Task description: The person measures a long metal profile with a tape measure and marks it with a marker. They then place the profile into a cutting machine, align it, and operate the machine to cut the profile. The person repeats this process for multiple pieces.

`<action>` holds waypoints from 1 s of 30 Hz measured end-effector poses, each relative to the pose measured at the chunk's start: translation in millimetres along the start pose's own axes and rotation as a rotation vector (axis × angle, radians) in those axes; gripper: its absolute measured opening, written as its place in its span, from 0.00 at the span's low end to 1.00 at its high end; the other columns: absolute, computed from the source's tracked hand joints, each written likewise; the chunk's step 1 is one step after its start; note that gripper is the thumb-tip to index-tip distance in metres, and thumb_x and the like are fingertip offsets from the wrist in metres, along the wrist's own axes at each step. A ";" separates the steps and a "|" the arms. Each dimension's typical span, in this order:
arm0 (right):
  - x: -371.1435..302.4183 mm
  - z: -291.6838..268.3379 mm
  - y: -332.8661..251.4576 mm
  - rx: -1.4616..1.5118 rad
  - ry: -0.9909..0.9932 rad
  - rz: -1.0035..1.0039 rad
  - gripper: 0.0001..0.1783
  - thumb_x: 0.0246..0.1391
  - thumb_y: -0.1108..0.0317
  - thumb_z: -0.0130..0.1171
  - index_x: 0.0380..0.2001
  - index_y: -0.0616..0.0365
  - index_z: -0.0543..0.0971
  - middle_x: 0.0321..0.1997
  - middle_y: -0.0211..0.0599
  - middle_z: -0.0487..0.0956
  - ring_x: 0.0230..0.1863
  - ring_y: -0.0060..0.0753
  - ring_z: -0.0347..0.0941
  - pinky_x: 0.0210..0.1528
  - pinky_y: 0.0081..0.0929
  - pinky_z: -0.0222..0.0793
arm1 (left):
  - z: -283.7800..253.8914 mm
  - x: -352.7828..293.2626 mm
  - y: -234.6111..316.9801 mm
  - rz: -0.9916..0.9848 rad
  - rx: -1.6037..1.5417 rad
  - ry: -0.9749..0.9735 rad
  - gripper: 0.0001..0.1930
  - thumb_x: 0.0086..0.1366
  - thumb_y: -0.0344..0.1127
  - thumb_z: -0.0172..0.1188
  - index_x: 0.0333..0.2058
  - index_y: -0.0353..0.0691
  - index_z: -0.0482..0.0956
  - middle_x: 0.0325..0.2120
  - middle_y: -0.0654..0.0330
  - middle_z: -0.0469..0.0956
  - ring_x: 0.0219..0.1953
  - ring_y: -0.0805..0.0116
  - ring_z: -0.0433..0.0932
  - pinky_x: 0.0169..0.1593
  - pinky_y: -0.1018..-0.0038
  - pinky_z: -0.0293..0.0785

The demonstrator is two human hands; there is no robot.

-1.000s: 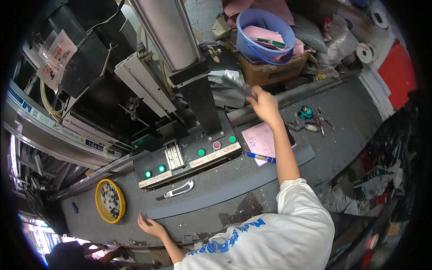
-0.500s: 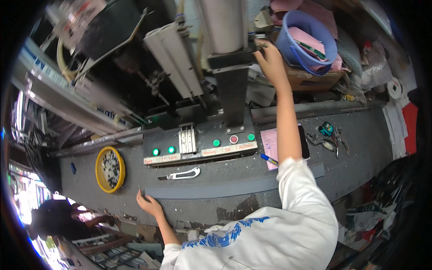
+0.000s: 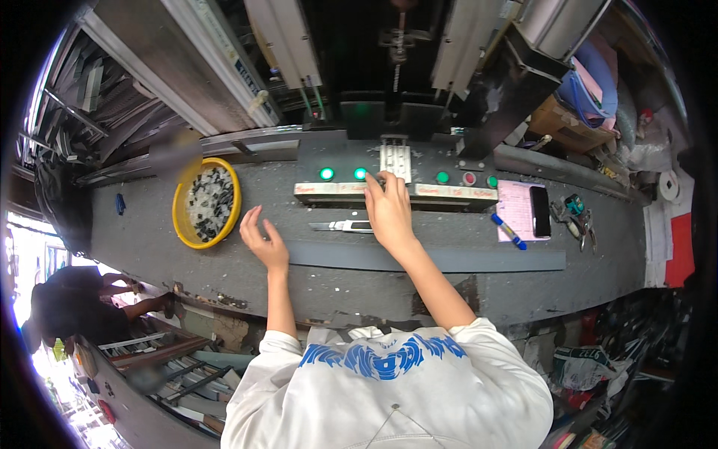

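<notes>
My right hand (image 3: 389,213) reaches over the control box (image 3: 456,196), fingertips at the lit green button (image 3: 360,173) and the ribbed metal block (image 3: 396,159). Whether a finger presses the button, I cannot tell. No object shows in that hand. A white utility knife (image 3: 350,226) with its blade out lies on the bench, its handle end partly hidden by my right hand. My left hand (image 3: 268,243) hovers with fingers apart, between the yellow basket (image 3: 236,212) of small black and clear pieces and the left end of a long grey strip (image 3: 479,260). It holds nothing.
Another lit green button (image 3: 327,173) is at the box's left. On the right lie a pink sheet (image 3: 514,196), a blue marker (image 3: 508,231), a black phone (image 3: 540,212) and a tape measure (image 3: 574,203). Machine columns rise behind. A person in dark clothes (image 3: 82,307) is at lower left.
My right hand has come down from beside the blue bucket to the control box. My left hand has risen off the bench near the strip's end. The view has swung left.
</notes>
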State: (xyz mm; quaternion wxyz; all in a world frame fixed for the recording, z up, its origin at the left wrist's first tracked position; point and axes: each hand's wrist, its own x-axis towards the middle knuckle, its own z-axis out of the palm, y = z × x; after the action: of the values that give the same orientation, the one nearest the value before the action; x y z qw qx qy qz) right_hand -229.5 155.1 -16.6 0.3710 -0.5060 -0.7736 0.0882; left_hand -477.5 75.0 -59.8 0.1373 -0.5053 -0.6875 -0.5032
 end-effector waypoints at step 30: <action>-0.1 90.3 -59.1 0.018 0.104 0.067 0.25 0.54 0.77 0.53 0.57 0.60 0.74 0.61 0.51 0.74 0.66 0.52 0.66 0.66 0.42 0.63 | -2.1 316.7 -304.5 0.181 0.495 -0.588 0.08 0.56 0.27 0.60 0.36 0.40 0.82 0.34 0.56 0.81 0.37 0.57 0.82 0.40 0.63 0.75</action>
State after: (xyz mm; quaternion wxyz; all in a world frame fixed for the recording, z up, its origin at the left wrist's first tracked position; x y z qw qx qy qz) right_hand -331.7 148.6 -50.4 0.4120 -0.5321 -0.7352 0.0813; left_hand -874.8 254.7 -6.4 0.0959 -0.6381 -0.7507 -0.1417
